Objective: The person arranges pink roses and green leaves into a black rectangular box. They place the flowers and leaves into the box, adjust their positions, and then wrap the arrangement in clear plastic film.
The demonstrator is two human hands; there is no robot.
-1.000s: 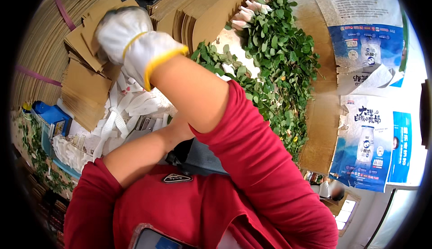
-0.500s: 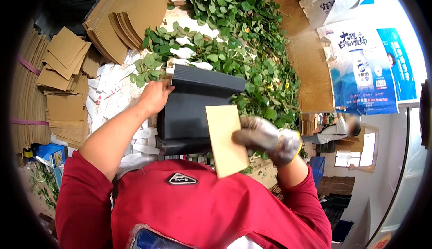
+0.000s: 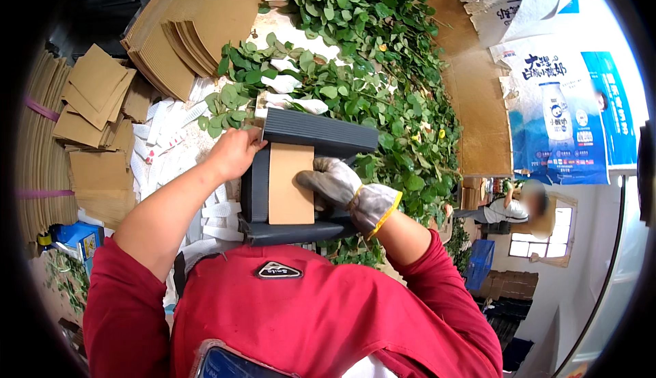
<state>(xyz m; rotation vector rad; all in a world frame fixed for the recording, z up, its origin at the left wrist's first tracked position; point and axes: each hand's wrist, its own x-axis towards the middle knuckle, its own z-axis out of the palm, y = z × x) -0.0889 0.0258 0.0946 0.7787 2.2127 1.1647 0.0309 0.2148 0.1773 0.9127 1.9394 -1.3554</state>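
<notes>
In front of me lies a black corrugated sheet point(image 3: 318, 129) with raised folded sides, like an open wrap or tray. My bare left hand point(image 3: 236, 152) pinches its upper left corner between thumb and fingers. A tan cardboard piece point(image 3: 288, 197) rests flat inside, between the far and near folds. My right hand point(image 3: 335, 184), in a grey-white glove with a yellow cuff, is closed at the cardboard's right edge, thumb on top; the other fingers are partly hidden. Just beyond the sheet are leafy green stems point(image 3: 383, 112) and white-wrapped flower heads point(image 3: 282, 84).
Stacked cardboard pieces point(image 3: 96, 91) stand at the left, beside white strips point(image 3: 164, 132). Larger cardboard sheets point(image 3: 195, 9) lean at the far left. A cardboard wall point(image 3: 478, 118) borders the stems on the right. Farther right, another person point(image 3: 509, 208) stands in the background.
My right hand has carried the cardboard piece leftward and laid it inside the black sheet. My left hand keeps its hold at the corner.
</notes>
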